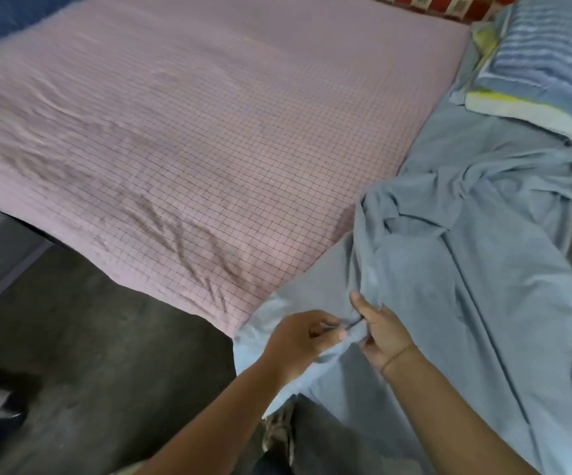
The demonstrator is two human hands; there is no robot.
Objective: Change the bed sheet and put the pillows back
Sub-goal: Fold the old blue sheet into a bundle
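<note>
The left hand (pixel 303 337) is pinching a fold of the blue sheet (pixel 466 269) between curled fingers and thumb. The right hand (pixel 382 334), just beside it, is gripping the same fold, and both arms are reaching forward over the bed's near corner. The blue sheet is lying crumpled along the bed's right side, overlapping the pink checked sheet (pixel 192 132) that is covering the mattress. Stacked pillows (pixel 545 53) are resting at its far end.

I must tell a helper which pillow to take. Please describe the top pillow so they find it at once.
Right of the pink checked sheet lies a crumpled blue sheet. At its far end, the top pillow has blue stripes; the pillow beneath is white and yellow.
</note>
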